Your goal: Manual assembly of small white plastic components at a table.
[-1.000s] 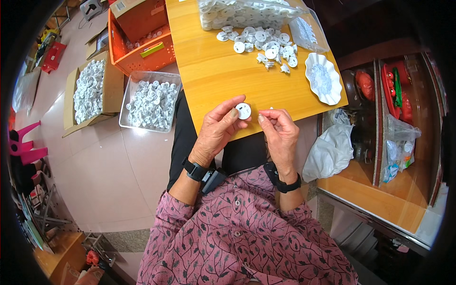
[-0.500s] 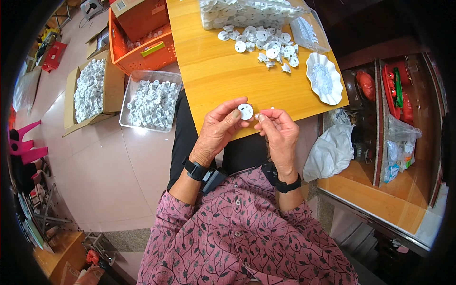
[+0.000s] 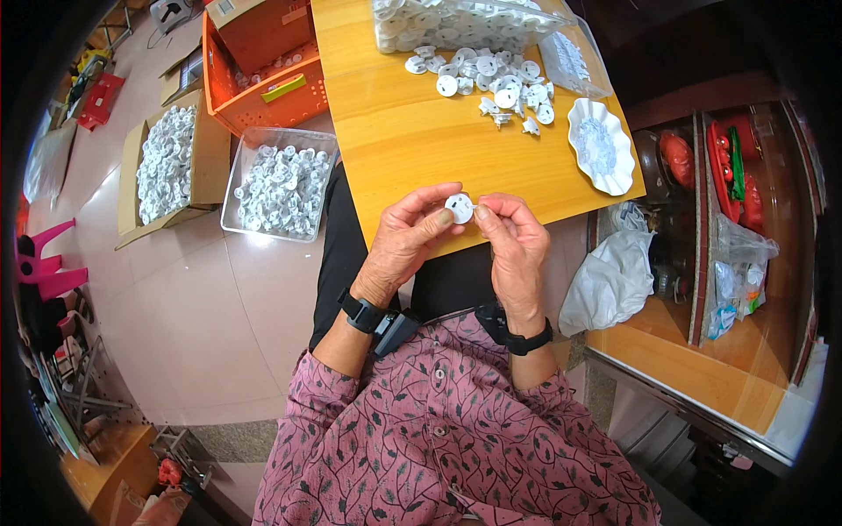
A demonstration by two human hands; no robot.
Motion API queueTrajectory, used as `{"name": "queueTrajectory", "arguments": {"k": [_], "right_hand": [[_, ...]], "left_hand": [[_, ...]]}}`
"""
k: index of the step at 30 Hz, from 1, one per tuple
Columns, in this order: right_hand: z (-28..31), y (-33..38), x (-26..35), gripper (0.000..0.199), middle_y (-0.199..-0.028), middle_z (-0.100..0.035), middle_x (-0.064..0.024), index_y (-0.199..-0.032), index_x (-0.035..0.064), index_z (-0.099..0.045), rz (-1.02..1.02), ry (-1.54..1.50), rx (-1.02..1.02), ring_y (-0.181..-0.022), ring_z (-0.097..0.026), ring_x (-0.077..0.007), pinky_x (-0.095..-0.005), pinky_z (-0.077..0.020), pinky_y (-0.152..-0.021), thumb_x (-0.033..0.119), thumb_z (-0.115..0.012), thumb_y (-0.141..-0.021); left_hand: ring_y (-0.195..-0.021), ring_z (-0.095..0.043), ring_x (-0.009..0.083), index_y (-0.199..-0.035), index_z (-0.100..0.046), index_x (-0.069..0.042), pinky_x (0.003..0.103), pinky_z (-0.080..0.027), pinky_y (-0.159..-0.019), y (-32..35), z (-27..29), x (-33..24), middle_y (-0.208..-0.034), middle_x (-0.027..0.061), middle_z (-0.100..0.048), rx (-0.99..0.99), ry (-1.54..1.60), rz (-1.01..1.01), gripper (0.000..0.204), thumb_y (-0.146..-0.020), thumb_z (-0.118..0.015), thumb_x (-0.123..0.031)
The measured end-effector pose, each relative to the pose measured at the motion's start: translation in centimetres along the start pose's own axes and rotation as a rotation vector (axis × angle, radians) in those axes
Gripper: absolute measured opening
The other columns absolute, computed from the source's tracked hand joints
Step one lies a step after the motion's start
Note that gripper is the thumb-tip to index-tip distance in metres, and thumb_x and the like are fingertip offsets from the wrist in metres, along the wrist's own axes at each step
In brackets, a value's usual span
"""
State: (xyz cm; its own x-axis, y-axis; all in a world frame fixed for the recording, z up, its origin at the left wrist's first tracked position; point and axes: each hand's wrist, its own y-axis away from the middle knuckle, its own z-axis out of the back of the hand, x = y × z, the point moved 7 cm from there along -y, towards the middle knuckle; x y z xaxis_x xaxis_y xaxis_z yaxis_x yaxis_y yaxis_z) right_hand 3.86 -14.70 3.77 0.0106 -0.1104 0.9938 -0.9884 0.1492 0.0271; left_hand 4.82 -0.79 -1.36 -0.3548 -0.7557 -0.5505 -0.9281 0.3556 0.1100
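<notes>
At the near edge of the table, my left hand pinches a round white plastic piece between thumb and fingers. Its flat face, marked with small dark slots, is turned up. Close against its right edge, my right hand is closed in a pinch. A tiny pale piece shows at those fingertips, too small to make out fully. Farther up the table lies a loose pile of similar white pieces. A white scalloped dish at the right holds small clear bits.
A clear bin full of white pieces stands at the table's far side, beside a clear lidded-looking tray. On the floor at left are a filled clear tub, a cardboard box and an orange crate. Shelves stand at right.
My right hand has moved slightly left and up, bringing its fingertips to the round piece's edge. The round piece has shifted slightly right in my left hand.
</notes>
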Motion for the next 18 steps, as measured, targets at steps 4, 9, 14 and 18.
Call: {"name": "queueTrajectory", "arguments": {"k": [4, 9, 14, 18], "right_hand": [[-0.1, -0.06, 0.06, 0.009, -0.098, -0.061, -0.0026, -0.098, -0.0025, -0.064, 0.004, 0.011, 0.005, -0.087, -0.058, -0.0077, -0.0213, -0.0469, -0.078, 0.001, -0.067, -0.09], [-0.01, -0.15, -0.13, 0.01, -0.098, -0.061, -0.0026, -0.098, -0.0027, -0.064, 0.006, 0.024, 0.003, -0.087, -0.058, -0.0077, -0.0213, -0.0469, -0.078, 0.001, -0.067, -0.089], [-0.17, -0.13, 0.0, 0.009, -0.098, -0.061, -0.0028, -0.097, -0.0028, -0.064, -0.003, 0.039, 0.012, -0.087, -0.058, -0.008, -0.0214, -0.0471, -0.079, 0.001, -0.067, -0.089], [-0.19, -0.1, -0.07, 0.007, -0.098, -0.061, -0.0034, -0.095, -0.0028, -0.064, 0.012, 0.063, 0.007, -0.087, -0.059, -0.0082, -0.0215, -0.0478, -0.078, 0.0, -0.067, -0.089]], "left_hand": [[-0.102, -0.062, 0.0172, -0.13, -0.056, 0.0, 0.03, -0.053, -0.091, 0.02, 0.02, 0.01, -0.117, 0.0115, -0.063, -0.001, -0.013, -0.004, 0.038, -0.093, -0.063, -0.004], [-0.103, -0.062, 0.0184, -0.13, -0.056, 0.0, 0.031, -0.053, -0.09, -0.08, 0.02, 0.06, -0.121, 0.0135, -0.062, 0.018, -0.041, -0.016, 0.038, -0.093, -0.062, -0.004], [-0.104, -0.062, 0.0182, -0.128, -0.056, 0.0, 0.032, -0.052, -0.093, -0.08, -0.05, -0.07, -0.119, 0.0124, -0.063, 0.024, -0.046, -0.038, 0.037, -0.092, -0.064, -0.004], [-0.107, -0.062, 0.0181, -0.127, -0.057, 0.0, 0.032, -0.051, -0.095, -0.13, 0.05, 0.09, -0.119, 0.012, -0.064, 0.001, -0.054, -0.037, 0.037, -0.09, -0.065, -0.001]]}}
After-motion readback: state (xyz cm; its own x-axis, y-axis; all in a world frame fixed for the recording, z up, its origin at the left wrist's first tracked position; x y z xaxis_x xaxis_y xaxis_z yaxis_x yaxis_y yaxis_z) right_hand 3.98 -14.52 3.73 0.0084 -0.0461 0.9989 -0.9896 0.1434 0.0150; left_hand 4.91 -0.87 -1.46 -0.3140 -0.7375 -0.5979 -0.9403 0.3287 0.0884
